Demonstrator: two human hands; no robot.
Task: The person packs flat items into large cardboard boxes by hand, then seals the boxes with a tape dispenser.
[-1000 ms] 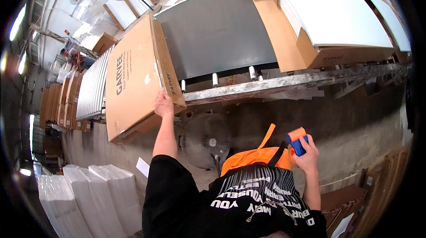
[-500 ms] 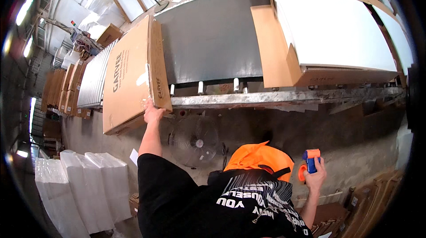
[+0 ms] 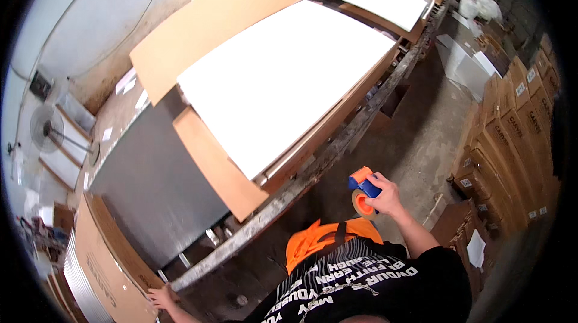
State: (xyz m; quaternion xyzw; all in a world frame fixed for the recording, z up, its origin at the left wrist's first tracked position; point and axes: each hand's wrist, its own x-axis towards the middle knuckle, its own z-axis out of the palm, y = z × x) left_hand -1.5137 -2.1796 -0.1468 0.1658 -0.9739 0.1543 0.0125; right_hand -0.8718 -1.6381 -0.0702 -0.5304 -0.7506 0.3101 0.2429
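Observation:
My left hand [image 3: 161,299] lies on the near end of a taped brown carton [image 3: 99,257] at the lower left, its fingers spread against the cardboard near the edge. In my right hand [image 3: 387,195] is a blue and orange tape dispenser [image 3: 365,178], with the fingers wrapped round its handle. Its tape roll hangs on the side toward my body, clear of any box. On the conveyor ahead, an open carton [image 3: 220,169] has its flaps folded outward, and a white flat panel [image 3: 289,76] fills its top.
The dark conveyor belt [image 3: 150,184] runs between the two cartons, edged by a worn metal rail [image 3: 283,199]. Farther along sits another white-topped carton [image 3: 379,1]. Stacked flat cartons [image 3: 512,136] stand at the right. A pedestal fan [image 3: 48,127] stands at far left.
My view has swung right, so the closed carton now sits lower left and the open one lies centrally. My left hand stays on the carton; my right still holds the tape dispenser, now nearer the rail.

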